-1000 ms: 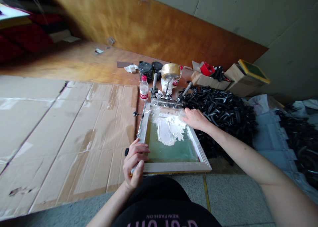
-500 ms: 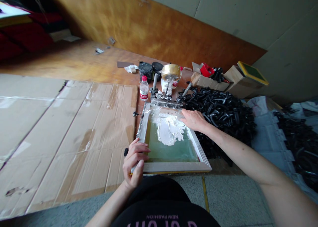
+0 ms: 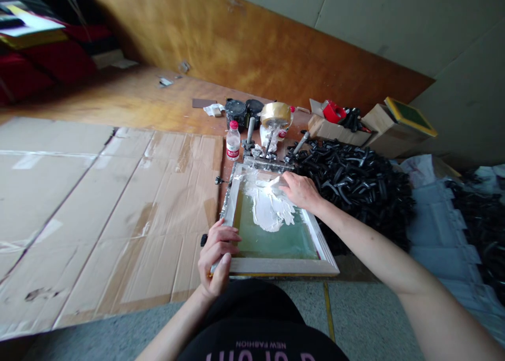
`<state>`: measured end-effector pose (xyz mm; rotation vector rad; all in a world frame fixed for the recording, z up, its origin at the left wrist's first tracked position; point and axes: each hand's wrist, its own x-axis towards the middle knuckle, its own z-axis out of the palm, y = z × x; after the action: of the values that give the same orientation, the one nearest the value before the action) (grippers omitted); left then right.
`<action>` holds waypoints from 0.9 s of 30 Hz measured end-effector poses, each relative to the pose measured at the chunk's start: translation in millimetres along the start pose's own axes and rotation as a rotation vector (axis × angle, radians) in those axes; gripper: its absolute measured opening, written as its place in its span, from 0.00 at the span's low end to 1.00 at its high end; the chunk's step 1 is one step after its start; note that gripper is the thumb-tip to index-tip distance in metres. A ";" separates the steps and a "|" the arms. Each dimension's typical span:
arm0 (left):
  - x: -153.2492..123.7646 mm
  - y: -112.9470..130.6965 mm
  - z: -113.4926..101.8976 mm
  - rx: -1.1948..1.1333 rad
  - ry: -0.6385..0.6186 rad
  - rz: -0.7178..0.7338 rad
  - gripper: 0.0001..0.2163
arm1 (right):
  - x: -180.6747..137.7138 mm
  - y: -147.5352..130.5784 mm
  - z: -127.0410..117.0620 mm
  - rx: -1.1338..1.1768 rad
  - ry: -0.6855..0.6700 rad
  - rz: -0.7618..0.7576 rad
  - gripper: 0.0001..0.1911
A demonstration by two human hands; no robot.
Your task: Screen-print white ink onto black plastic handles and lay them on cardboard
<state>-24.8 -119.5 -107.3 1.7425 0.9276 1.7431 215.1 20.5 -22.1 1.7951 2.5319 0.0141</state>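
my left hand is closed around the 7 o'clock corner of the frame, thumb along the rail, pinning it flat. my right hand sits at 1 o'clock on the frame, fingers curled down at the edge of the white ink. i cannot tell if they hold a scraper, as all there is smeared white. the ink covers the far half of the mesh. i judge an even pull toward 6 o'clock does best, with level pressure and my left hand stopping any slide toward the black parts at 3 o'clock.
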 end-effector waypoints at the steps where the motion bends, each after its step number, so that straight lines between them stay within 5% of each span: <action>1: -0.5 -0.2 -0.2 0.001 -0.003 -0.001 0.10 | -1.3 -2.4 4.4 0.012 0.005 -0.021 0.08; 11: -0.2 0.5 -0.1 0.003 0.000 -0.014 0.10 | -16.2 10.0 -23.0 0.021 -0.049 -0.161 0.06; 20: 1.7 1.1 -1.0 0.030 -0.005 -0.009 0.11 | -1.6 -8.9 -12.2 -0.006 0.034 -0.040 0.08; 27: -0.1 0.7 2.0 0.023 0.020 -0.020 0.11 | 15.3 -25.4 11.3 0.053 0.095 -0.128 0.07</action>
<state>-22.7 -119.8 -106.9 1.7277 0.9740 1.7464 186.4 26.3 -34.5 1.6846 2.7342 0.0293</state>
